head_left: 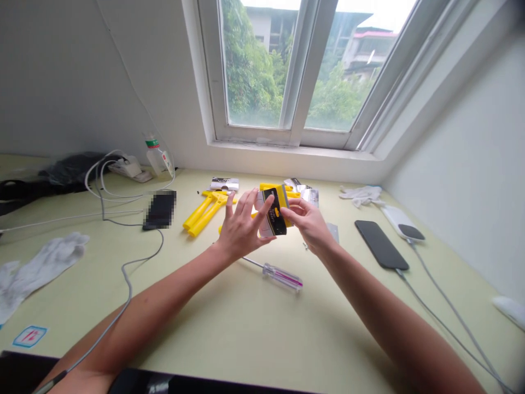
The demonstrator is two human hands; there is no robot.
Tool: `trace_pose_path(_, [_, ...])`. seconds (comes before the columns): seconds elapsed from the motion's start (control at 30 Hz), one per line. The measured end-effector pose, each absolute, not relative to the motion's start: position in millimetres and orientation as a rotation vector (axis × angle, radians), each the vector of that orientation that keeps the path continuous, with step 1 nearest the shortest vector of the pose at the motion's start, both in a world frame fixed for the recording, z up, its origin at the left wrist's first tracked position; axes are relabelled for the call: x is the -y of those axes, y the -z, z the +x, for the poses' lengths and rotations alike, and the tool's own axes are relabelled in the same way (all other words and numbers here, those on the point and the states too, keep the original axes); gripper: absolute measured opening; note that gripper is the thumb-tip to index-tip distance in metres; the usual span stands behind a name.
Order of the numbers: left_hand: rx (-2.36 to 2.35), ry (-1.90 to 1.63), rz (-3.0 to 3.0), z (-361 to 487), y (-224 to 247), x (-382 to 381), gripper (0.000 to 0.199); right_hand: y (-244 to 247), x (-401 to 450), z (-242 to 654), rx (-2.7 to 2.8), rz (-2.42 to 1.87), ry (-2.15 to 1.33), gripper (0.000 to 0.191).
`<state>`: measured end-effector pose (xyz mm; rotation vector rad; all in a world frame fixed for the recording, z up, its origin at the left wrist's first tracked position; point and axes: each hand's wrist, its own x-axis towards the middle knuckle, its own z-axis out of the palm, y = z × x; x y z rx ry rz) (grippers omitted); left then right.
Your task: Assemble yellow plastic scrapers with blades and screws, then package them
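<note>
Above the middle of the table I hold a black, white and yellow printed packet (275,218) tilted between both hands. My left hand (243,223) grips its left side, fingers over the front and thumb along the lower edge. At the right edge, by the yellow part, my right hand (310,223) pinches it between thumb and fingers. Below lies a screwdriver (283,276) with a clear handle and pink stripe. To the left of my left hand are yellow plastic handles (204,215). Another yellow piece (268,186) rests behind the packet, partly hidden.
White-and-black packaging (225,184) lies at the back. On the right are a phone (381,244), a white device (404,223) with cables, and white gloves (361,194). A pixelated dark device (159,210), bottle (158,156), power strip (130,168) and white cloth (45,268) occupy the left.
</note>
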<state>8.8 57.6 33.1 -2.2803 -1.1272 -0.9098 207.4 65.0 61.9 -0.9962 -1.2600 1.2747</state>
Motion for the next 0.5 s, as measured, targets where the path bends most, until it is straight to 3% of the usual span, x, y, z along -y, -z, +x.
trace_pose_path(0.33, [1.125,1.342,-2.232,5,-32,-69,0.112,-72,-45,200,1.548,-0.969,-1.032,0.04])
trace_pose_path(0.4, [1.136,1.414,-2.215,5,-35,-69,0.113,-72,-41,197,1.576,-0.976,-1.032,0.055])
trace_pose_path(0.5, [1.132,1.47,-2.191,8,-42,-63,0.112,-70,-33,187,1.557,-0.895,-1.303,0.09])
